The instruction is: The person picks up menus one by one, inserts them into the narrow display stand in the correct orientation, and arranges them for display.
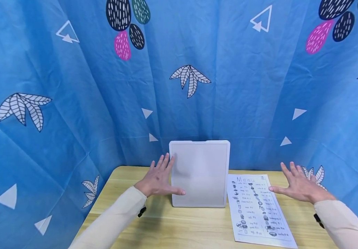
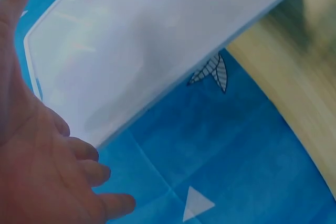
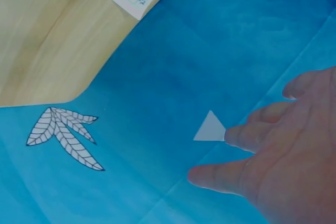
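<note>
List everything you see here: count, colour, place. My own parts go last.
Curtain: at least 1, blue, at back and sides
Leaves, triangles, drops: several each; leaves and triangles mainly white, drops dark, green or pink; printed on the curtain
Table: 1, pale wood, before the curtain
Board: 1, white, standing on the table
Menu: 1, white with dark marks, flat, right of the board
Dark pieces: 2, black, at the cuffs, too small to identify
Sleeves: 2, cream, on your forearms
Left hand: 1, at the board's left edge, contact unclear
Right hand: 1, by the menu's right edge
</note>
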{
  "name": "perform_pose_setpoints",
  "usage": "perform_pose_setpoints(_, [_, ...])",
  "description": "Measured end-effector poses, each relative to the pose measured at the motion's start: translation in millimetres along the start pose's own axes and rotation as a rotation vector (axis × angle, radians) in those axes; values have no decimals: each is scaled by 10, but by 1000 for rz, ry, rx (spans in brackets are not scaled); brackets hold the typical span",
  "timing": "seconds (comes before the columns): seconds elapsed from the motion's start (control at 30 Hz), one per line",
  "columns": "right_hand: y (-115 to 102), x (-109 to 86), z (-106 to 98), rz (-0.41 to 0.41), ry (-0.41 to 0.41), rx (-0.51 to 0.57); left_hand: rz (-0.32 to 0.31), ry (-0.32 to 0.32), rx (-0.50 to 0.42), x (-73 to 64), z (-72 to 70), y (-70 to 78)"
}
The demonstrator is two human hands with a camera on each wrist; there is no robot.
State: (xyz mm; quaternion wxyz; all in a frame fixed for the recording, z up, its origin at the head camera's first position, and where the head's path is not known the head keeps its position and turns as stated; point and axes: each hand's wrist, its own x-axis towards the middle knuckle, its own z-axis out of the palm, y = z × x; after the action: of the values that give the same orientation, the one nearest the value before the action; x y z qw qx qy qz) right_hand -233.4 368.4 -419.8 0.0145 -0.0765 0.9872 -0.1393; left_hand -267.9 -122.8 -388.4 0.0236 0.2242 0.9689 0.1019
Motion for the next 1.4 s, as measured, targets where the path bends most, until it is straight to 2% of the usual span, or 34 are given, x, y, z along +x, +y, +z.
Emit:
perform_pose_setpoints(0.17, [64,-13,82,0,9,1,69,31,-24,13,89,61])
perform_pose_setpoints(0.3, [108,-23,140,0,4,14,95,33,-55,35,142,117])
perform_pose_setpoints(0.67, [194,-38,269,-7,13,28,133,13,-71,114,317,285])
perform_pose_setpoints(0.9, [229,-36,355,22,-7,76,174,17,-76,155,428,389])
perform_pose_setpoints(1.17, [279,-20,443,23,-11,121,179,-5,-89,192,548,480])
perform_pose_setpoints(1.4, [315,-1,491,21,-11,145,203,7,-120,236,673,543])
